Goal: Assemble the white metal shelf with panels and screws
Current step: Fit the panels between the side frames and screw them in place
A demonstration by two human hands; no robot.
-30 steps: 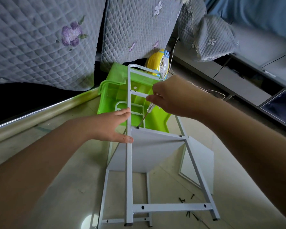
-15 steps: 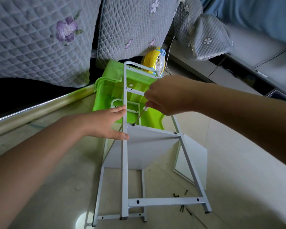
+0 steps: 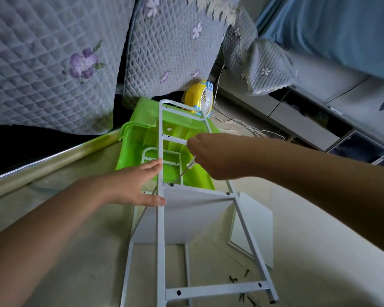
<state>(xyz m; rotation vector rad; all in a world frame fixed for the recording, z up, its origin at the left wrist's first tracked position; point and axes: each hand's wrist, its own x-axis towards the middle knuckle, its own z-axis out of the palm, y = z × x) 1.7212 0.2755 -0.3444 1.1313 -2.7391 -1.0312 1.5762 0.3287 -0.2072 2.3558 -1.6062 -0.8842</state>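
Observation:
The white metal shelf frame [image 3: 160, 235] stands upright on the floor, with a white panel [image 3: 186, 218] fixed between its two ladder-like sides. My left hand [image 3: 134, 185] rests flat against the near upright, thumb and fingers straight. My right hand [image 3: 211, 156] grips a screwdriver [image 3: 183, 172] whose tip sits on a dark screw [image 3: 171, 184] at the panel's left corner. A second screw [image 3: 228, 193] shows at the right corner. Loose dark screws [image 3: 239, 278] lie on the floor by the frame's foot.
A spare white panel [image 3: 256, 231] lies on the floor to the right. A green plastic bin [image 3: 138, 140] stands behind the frame, with a yellow fan [image 3: 201, 100] and white cords beyond it. Quilted grey cushions fill the back; a low cabinet runs along the right.
The view shifted slightly. My right hand keeps the screwdriver on the same screw, turned a little; my left hand stays against the upright.

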